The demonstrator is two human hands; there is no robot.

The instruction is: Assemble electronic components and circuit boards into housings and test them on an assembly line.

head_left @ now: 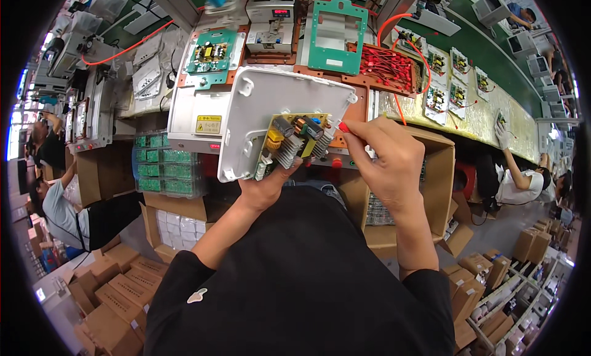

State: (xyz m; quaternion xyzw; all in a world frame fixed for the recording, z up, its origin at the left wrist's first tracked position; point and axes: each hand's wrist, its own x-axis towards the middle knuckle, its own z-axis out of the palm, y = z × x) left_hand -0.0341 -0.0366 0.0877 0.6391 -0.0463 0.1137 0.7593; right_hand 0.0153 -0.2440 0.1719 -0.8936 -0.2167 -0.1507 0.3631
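Note:
My left hand (263,188) grips a white plastic housing (255,97) from below, tilted up in front of me. A circuit board (289,140) with heat sinks, capacitors and a yellow-wound coil lies against the housing's inner side, and my left fingers reach its lower edge. At the board's right edge, my right hand (391,162) pinches a small red connector (343,127) between thumb and finger. Whether the connector touches the board I cannot tell. Most of my left fingers are hidden behind the housing.
A fixture with another circuit board (210,53) stands behind, beside a green frame (317,45) and a tray of red-tipped leads (391,69). An open cardboard box (440,171) is at right, a clear tray of green boards (166,171) at left. Co-workers sit along both sides.

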